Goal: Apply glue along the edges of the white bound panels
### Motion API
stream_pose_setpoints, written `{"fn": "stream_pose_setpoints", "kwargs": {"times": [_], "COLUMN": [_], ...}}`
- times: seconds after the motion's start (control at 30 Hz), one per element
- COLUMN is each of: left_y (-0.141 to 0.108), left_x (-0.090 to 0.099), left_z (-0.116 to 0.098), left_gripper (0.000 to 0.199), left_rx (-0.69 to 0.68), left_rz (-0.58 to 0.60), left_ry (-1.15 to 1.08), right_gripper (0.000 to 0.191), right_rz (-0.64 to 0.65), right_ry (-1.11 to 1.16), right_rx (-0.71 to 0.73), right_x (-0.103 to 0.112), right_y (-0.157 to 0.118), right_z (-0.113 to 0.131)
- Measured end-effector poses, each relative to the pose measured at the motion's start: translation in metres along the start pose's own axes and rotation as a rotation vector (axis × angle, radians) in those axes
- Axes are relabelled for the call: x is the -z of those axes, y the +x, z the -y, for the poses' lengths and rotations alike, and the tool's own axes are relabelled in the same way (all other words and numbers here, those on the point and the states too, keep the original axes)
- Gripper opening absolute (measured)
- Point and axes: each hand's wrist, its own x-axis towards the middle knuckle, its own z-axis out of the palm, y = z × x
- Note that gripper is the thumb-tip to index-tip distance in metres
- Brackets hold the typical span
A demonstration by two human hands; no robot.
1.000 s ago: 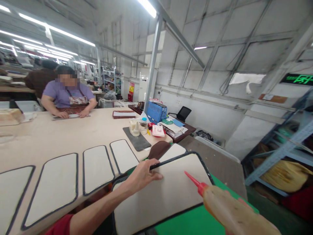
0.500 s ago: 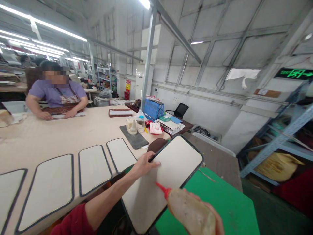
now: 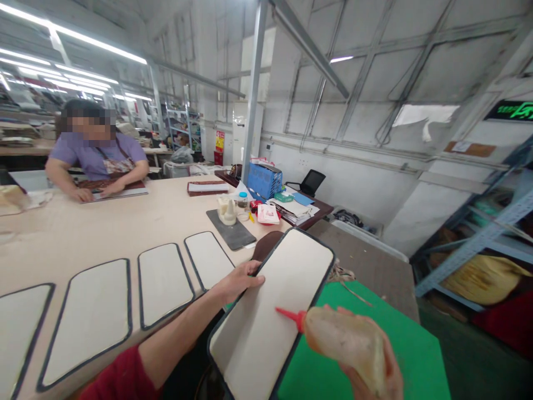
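Note:
A white panel with rounded corners and a dark rim (image 3: 275,300) is tilted up in front of me. My left hand (image 3: 244,279) grips its left edge, thumb on the white face. In my right hand (image 3: 389,361) is a cloudy squeeze bottle (image 3: 343,339), lying nearly level. Its red nozzle (image 3: 289,316) points left over the lower middle of the panel; whether the tip touches cannot be told. Similar dark-rimmed panels (image 3: 94,316) lie in a row on the pale table (image 3: 104,230) at the left.
Beneath the held panel is a green board (image 3: 408,350). A dark mat (image 3: 245,238) bears a whitish container (image 3: 227,212). Beyond stand a small blue-lidded jar (image 3: 242,200) and a blue basket (image 3: 264,182). Across the table a person in purple (image 3: 89,155) handles a flat piece.
The bottle and my right hand have moved right and slightly up. The held panel has turned a little more upright, its top corner shifting left, with my left hand still on it.

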Motion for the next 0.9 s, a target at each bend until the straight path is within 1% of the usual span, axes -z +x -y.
{"fn": "stream_pose_setpoints", "kwargs": {"times": [0.07,0.1,0.13,0.2,0.27,0.33,0.37,0.4,0.43,0.5,0.57,0.6,0.67,0.73,0.8,0.9], "left_y": [-0.003,-0.004,-0.004,-0.003,-0.001,0.0,0.0,-0.001,-0.003,-0.005,-0.006,-0.006,-0.005,-0.005,-0.006,-0.008], "left_x": [-0.002,-0.004,-0.005,-0.007,-0.007,-0.005,-0.003,-0.001,0.001,0.005,0.009,0.011,0.016,0.023,0.029,0.037], "left_z": [-0.004,-0.006,-0.007,-0.008,-0.006,-0.005,-0.005,-0.006,-0.006,-0.007,-0.006,-0.005,-0.002,0.0,0.001,0.0], "left_gripper": [0.047,0.046,0.047,0.048,0.05,0.05,0.051,0.051,0.052,0.054,0.055,0.056,0.056,0.054,0.052,0.049], "left_rx": [0.002,0.004,0.006,0.004,0.0,-0.007,-0.007,-0.003,0.004,0.023,0.042,0.05,0.065,0.063,0.051,0.054], "left_rz": [0.013,0.024,0.033,0.032,0.017,-0.013,-0.027,-0.038,-0.042,-0.031,-0.013,-0.01,-0.016,-0.035,-0.044,-0.027], "left_ry": [0.053,0.069,0.076,0.07,0.055,0.056,0.065,0.075,0.086,0.079,0.031,0.003,-0.033,-0.033,-0.016,-0.003], "right_gripper": [0.055,0.064,0.069,0.07,0.065,0.063,0.059,0.054,0.053,0.061,0.069,0.068,0.062,0.057,0.058,0.066], "right_rz": [-0.142,-0.192,-0.221,-0.187,-0.097,-0.036,-0.029,-0.045,-0.077,-0.157,-0.165,-0.139,-0.058,-0.017,-0.033,-0.127], "right_ry": [0.033,0.041,0.044,0.044,0.043,0.046,0.048,0.048,0.048,0.049,0.045,0.045,0.054,0.071,0.069,0.035], "right_rx": [0.053,0.079,0.097,0.061,-0.026,-0.085,-0.09,-0.077,-0.047,0.033,0.055,0.029,-0.068,-0.141,-0.138,-0.044], "right_x": [-0.008,-0.014,-0.02,-0.031,-0.039,-0.041,-0.039,-0.037,-0.032,-0.023,-0.018,-0.018,-0.022,-0.029,-0.035,-0.041], "right_y": [0.017,0.024,0.028,0.026,0.012,0.0,-0.001,0.002,0.008,0.024,0.032,0.031,0.018,0.006,0.006,0.027], "right_z": [0.006,0.009,0.01,0.008,0.001,-0.004,-0.005,-0.005,-0.003,0.001,0.002,0.0,-0.005,-0.011,-0.013,-0.012]}}
